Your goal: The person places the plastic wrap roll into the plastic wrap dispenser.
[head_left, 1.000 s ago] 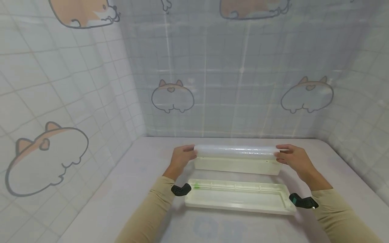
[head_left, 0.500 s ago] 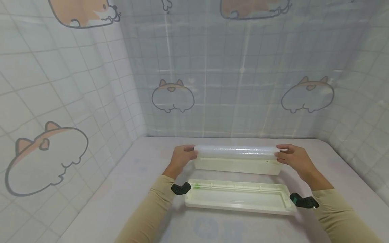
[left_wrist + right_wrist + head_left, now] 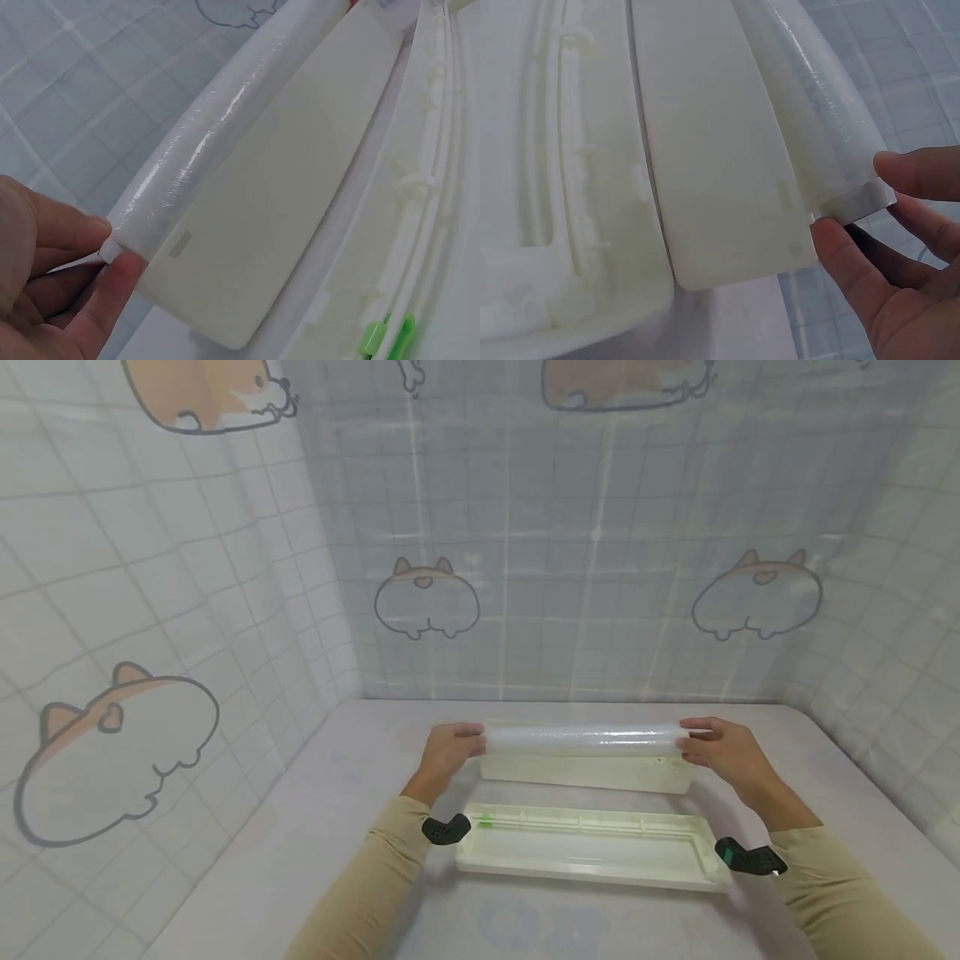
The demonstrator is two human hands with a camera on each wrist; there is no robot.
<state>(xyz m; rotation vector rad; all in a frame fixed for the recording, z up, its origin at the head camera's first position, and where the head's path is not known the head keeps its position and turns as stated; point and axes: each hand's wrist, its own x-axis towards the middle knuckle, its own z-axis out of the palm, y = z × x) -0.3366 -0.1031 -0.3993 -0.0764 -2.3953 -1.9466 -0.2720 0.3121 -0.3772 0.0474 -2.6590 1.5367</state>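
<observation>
A roll of cling film (image 3: pixel 585 739), clear and shiny, lies level along the top of a long cream plastic box (image 3: pixel 585 772). At its left end the left hand (image 3: pixel 448 750) pinches the core between thumb and fingers, as the left wrist view shows. The right hand (image 3: pixel 720 748) grips the other end the same way, its thumb and fingertips on the white core end (image 3: pixel 855 201). The box's front wall hides the lower part of the roll. Nearer the person lies a cream lid (image 3: pixel 592 852), inner side up, with a green slider (image 3: pixel 386 336) on its rail.
The pale table (image 3: pixel 360 860) carries the box and lid. A tiled, cartoon-printed curtain (image 3: pixel 585 568) stands behind and on both sides. Black wrist devices (image 3: pixel 447 828) sit on both forearms, close to the lid's ends.
The cling film roll has come slightly down and nearer the person, so the box's back edge now shows behind its left part. Both hands keep their hold; the lid has not moved.
</observation>
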